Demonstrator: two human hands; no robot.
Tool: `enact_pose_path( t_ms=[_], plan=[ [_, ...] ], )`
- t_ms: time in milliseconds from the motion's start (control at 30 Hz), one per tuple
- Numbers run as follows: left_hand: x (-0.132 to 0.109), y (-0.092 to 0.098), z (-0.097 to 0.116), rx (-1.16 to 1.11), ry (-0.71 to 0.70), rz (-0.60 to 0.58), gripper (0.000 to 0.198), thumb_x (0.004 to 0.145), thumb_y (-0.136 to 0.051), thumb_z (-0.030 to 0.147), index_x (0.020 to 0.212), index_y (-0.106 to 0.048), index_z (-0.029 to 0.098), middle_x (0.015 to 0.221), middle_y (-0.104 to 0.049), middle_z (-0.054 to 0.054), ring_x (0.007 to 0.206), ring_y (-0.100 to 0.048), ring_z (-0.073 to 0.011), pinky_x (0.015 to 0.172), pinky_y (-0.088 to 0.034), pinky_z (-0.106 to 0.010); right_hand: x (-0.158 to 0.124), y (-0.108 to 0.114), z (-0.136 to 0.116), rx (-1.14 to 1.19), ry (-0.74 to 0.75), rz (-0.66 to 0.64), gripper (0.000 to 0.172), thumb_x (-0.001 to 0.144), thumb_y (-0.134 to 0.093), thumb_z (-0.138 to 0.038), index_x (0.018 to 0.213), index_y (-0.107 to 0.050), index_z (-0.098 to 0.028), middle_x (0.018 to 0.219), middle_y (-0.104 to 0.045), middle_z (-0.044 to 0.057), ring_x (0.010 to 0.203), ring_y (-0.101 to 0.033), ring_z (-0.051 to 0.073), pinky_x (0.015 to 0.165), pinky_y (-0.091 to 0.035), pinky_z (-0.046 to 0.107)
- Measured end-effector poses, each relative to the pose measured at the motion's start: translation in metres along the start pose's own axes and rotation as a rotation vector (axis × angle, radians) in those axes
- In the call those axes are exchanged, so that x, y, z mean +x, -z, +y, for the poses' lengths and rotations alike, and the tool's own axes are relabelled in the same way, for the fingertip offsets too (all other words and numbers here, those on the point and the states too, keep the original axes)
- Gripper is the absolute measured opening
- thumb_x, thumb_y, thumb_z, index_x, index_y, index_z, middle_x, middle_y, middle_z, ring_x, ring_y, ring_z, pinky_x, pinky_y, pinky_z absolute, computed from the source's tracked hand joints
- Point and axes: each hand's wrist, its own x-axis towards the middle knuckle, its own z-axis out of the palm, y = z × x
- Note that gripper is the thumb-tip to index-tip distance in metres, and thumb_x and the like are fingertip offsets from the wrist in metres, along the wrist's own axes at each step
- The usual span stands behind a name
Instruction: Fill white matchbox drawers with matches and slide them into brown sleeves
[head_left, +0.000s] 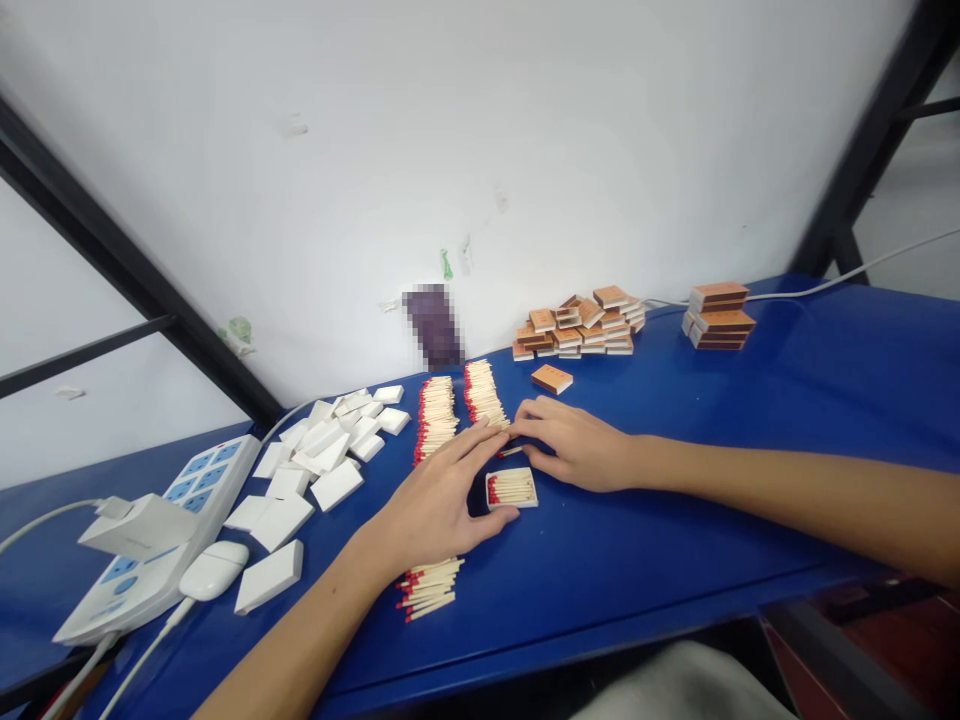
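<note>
A small white matchbox tray (511, 488) filled with red-tipped matches lies on the blue table (675, 530). My left hand (439, 500) rests flat beside it, thumb touching the tray's near edge, fingers stretched toward the match rows. My right hand (577, 445) lies just behind the tray, its fingers pinched together on a few matches at the near end of the right row (484, 392). A second row of matches (436, 412) lies to the left. A loose bundle of matches (427, 587) sits under my left wrist.
Several empty white trays (330, 450) are scattered at the left, next to a white power strip (161, 530) with a plugged adapter and an earbud case (212, 570). Orange matchbox sleeves are piled at the back (581, 328), stacked at the right (718, 315), and one lies alone (552, 378).
</note>
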Motion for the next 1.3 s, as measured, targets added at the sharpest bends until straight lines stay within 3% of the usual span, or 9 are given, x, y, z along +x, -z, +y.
enact_pose_path(
  t_ms=[333,533,667,833,967,1200,1300],
  plan=[
    [0.002,0.001,-0.005,-0.087,-0.024,0.023,0.087,0.075,-0.075,0.06,0.149,-0.039,0.029,0.152,-0.046,-0.008,0.139,-0.043,-0.0293,0.116,-0.037,-0.049,-0.001,0.0,0.0,0.0,-0.009,0.013,0.025,0.093,-0.049,-0.018,0.115,-0.06,-0.017,0.105,-0.058,0.01,0.095,-0.054,0.023,0.084,-0.047,0.039],
    [0.0,0.0,-0.008,-0.078,-0.092,0.055,0.088,0.079,-0.074,0.057,0.151,-0.029,0.034,0.152,-0.045,-0.006,0.141,-0.041,-0.0281,0.118,-0.033,-0.052,-0.001,0.0,0.0,-0.007,-0.007,0.014,0.021,0.093,-0.049,-0.017,0.109,-0.062,-0.017,0.106,-0.058,0.01,0.094,-0.054,0.022,0.082,-0.047,0.038],
    [0.0,0.0,-0.007,-0.043,-0.059,0.053,0.081,0.083,-0.071,0.053,0.15,-0.032,0.031,0.152,-0.045,-0.007,0.141,-0.04,-0.0275,0.118,-0.033,-0.05,-0.001,0.0,-0.001,-0.006,-0.003,0.017,0.018,0.094,-0.049,-0.02,0.105,-0.062,-0.017,0.105,-0.058,0.01,0.093,-0.054,0.022,0.081,-0.047,0.037],
    [0.002,0.002,-0.004,-0.015,-0.013,0.013,0.092,0.073,-0.076,0.061,0.148,-0.037,0.025,0.152,-0.044,-0.01,0.142,-0.034,-0.0318,0.117,-0.033,-0.052,-0.001,0.0,-0.001,-0.007,-0.013,0.018,0.022,0.094,-0.049,-0.02,0.111,-0.062,-0.016,0.104,-0.058,0.01,0.094,-0.054,0.023,0.082,-0.047,0.039],
    [0.002,0.003,-0.002,-0.006,-0.027,0.017,0.086,0.075,-0.077,0.057,0.146,-0.04,0.025,0.148,-0.049,-0.01,0.138,-0.041,-0.0299,0.119,-0.028,-0.053,-0.001,0.001,0.0,-0.003,0.009,0.006,0.027,0.093,-0.049,-0.019,0.115,-0.065,-0.021,0.106,-0.058,0.009,0.093,-0.055,0.022,0.08,-0.047,0.038],
    [0.002,0.004,0.002,-0.046,0.009,-0.025,0.081,0.08,-0.074,0.052,0.148,-0.037,0.03,0.151,-0.044,-0.007,0.133,-0.047,-0.0296,0.112,-0.041,-0.047,-0.001,0.002,-0.003,-0.027,-0.031,0.009,0.027,0.094,-0.049,-0.022,0.114,-0.067,-0.02,0.104,-0.059,0.009,0.093,-0.055,0.023,0.079,-0.047,0.038],
    [0.002,0.006,0.004,-0.056,-0.011,-0.02,0.068,0.081,-0.074,0.045,0.141,-0.045,0.029,0.142,-0.051,-0.008,0.128,-0.051,-0.0291,0.108,-0.044,-0.047,-0.001,0.002,-0.003,-0.033,-0.018,0.017,0.03,0.094,-0.049,-0.022,0.119,-0.066,-0.021,0.105,-0.059,0.01,0.094,-0.056,0.023,0.081,-0.048,0.038]
  ],
)
